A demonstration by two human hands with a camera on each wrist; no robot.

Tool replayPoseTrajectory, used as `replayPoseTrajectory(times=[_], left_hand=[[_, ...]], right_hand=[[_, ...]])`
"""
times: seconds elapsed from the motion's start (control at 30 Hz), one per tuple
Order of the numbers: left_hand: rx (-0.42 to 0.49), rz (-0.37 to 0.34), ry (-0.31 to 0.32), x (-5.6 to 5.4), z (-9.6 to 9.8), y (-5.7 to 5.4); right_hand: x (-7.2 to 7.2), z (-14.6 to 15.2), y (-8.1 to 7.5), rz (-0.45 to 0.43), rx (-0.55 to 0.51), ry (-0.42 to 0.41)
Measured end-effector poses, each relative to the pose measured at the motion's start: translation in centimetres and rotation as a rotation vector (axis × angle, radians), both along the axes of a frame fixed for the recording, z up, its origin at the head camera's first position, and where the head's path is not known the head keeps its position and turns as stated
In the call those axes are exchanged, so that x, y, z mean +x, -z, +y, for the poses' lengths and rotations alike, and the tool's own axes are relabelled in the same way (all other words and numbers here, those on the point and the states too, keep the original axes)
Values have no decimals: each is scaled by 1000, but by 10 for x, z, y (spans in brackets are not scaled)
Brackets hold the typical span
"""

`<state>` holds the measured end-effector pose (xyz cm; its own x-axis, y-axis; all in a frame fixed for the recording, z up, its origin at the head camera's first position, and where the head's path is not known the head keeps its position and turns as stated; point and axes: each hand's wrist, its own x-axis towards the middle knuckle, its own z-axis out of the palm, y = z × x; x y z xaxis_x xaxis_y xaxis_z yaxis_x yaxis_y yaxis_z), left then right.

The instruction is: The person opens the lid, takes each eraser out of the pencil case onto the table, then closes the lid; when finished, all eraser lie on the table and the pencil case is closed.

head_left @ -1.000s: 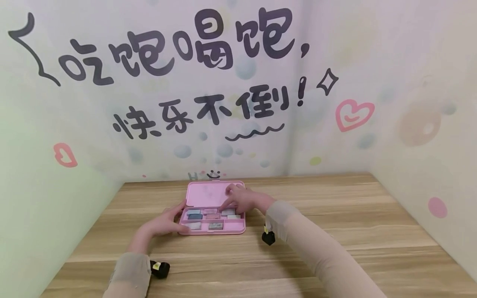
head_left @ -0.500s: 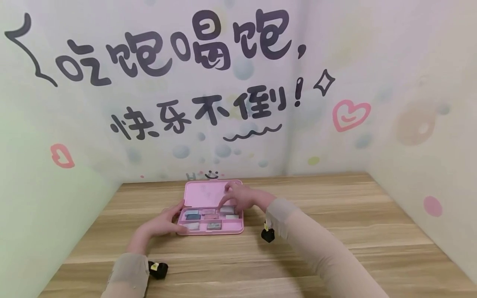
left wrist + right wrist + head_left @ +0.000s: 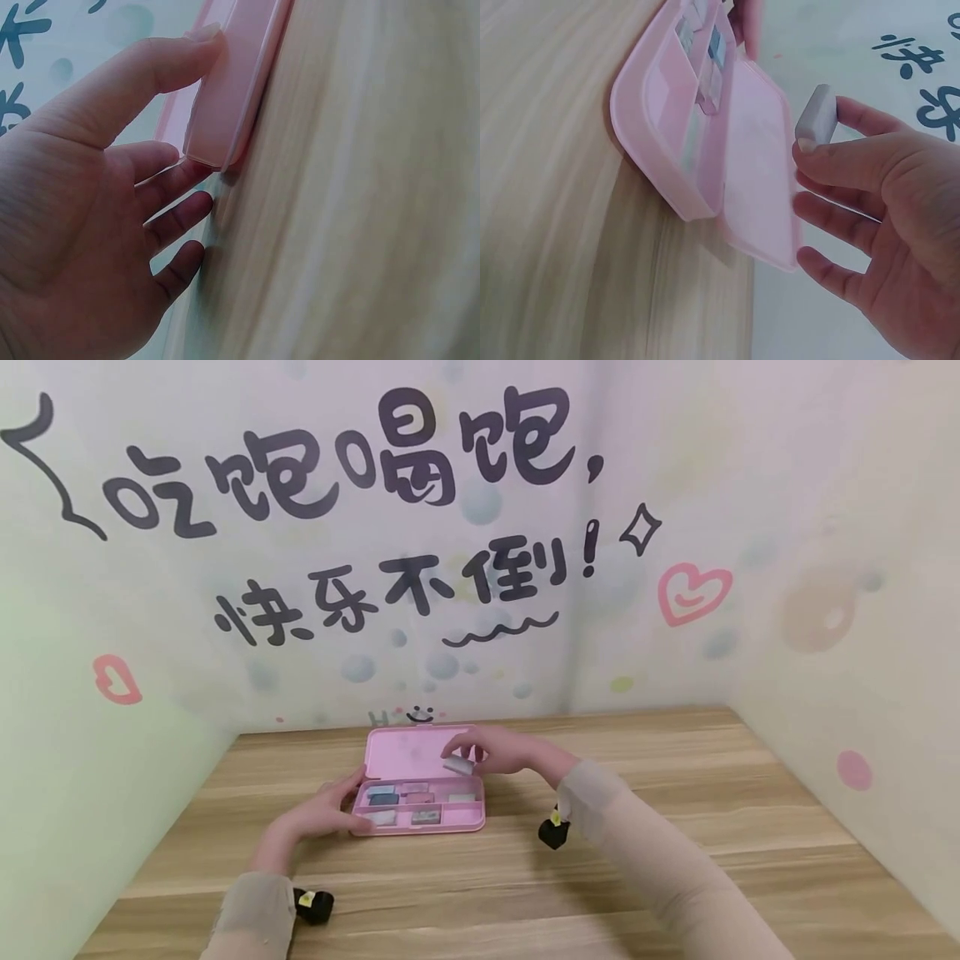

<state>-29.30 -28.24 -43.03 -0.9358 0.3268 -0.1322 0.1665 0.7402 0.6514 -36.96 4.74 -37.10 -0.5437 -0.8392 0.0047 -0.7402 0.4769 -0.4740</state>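
An open pink case (image 3: 463,830) with compartments stands on the table, its lid (image 3: 405,752) tipped back. My left hand (image 3: 318,817) holds the case's left end; in the left wrist view the thumb lies on the case (image 3: 232,90) and fingertips meet its corner. Above the case's back right part, in front of the lid, my right hand (image 3: 502,750) pinches a small grey rectangular block (image 3: 819,114) between thumb and index finger. Inside lie several similar blocks: a dark blue block (image 3: 384,799), a pink block (image 3: 420,798), a grey mottled block (image 3: 426,817) and paler ones.
The wood-grain table (image 3: 480,893) reaches to a back wall (image 3: 300,560) printed with dark lettering, close behind the lid. Side walls stand left and right. A small black device (image 3: 553,828) sits at the right wrist, another black device (image 3: 315,907) at the left.
My right hand has lifted the grey block up out of the case's back right compartment. The left hand has stayed at the case's left end.
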Motion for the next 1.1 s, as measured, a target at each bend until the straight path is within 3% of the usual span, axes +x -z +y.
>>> replayPoseTrajectory(times=[0.67, 1.1], left_hand=[[15, -16, -13, -1, -2, 3], [15, 0, -5, -1, -3, 2]], right_hand=[[2, 43, -3, -143, -115, 182], [6, 67, -5, -127, -183, 254]])
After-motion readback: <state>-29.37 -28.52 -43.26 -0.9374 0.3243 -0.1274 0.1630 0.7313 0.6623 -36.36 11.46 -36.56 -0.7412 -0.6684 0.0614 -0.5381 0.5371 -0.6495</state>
